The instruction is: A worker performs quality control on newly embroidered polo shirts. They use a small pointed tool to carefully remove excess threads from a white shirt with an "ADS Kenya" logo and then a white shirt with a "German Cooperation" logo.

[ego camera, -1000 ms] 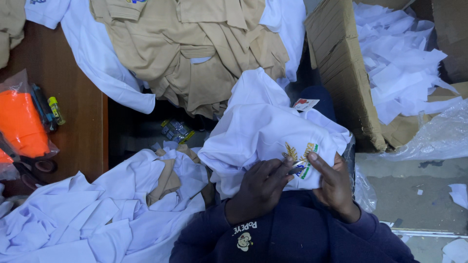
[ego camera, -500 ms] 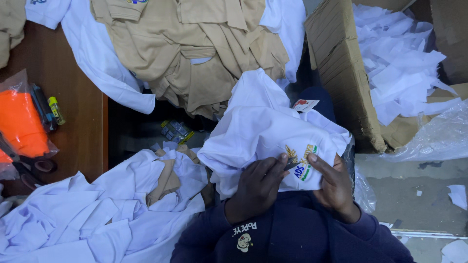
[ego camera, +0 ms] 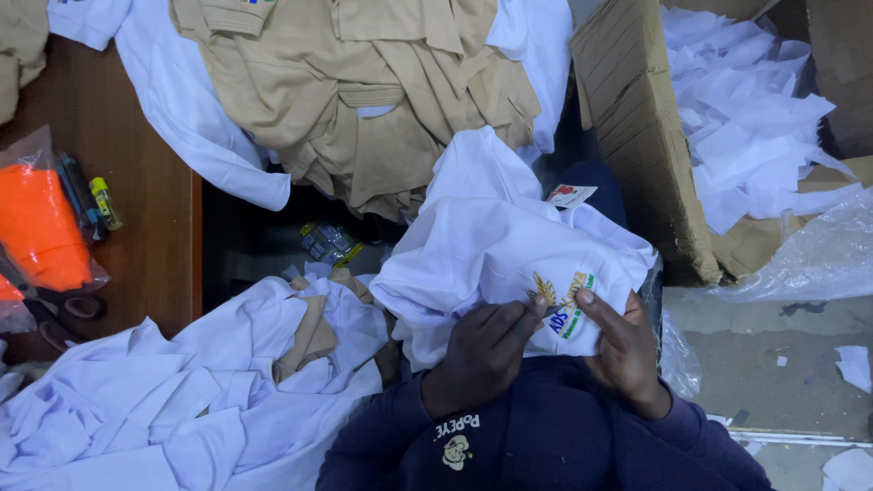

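Observation:
A bunched white shirt (ego camera: 496, 241) lies on my lap, with a small embroidered badge in gold, blue and green (ego camera: 564, 305) facing up. My left hand (ego camera: 482, 355) pinches the cloth at the badge's left edge. On the badge's right edge my right hand (ego camera: 623, 350) grips the same shirt, fingers pressed on the fabric. Both dark blue sleeves (ego camera: 546, 445) fill the bottom of the view. A small red and white tag (ego camera: 570, 195) sticks out at the shirt's top.
Khaki garments (ego camera: 364, 91) are piled on a wooden table (ego camera: 118, 264) ahead, with white shirts (ego camera: 182, 400) heaped at lower left. An orange item in a plastic bag (ego camera: 36, 227) lies at left. A cardboard box (ego camera: 637, 136) of white cloth scraps (ego camera: 746, 118) stands at right.
My hands have shifted the cloth slightly, and more of the badge shows between my fingers. Everything else is unchanged.

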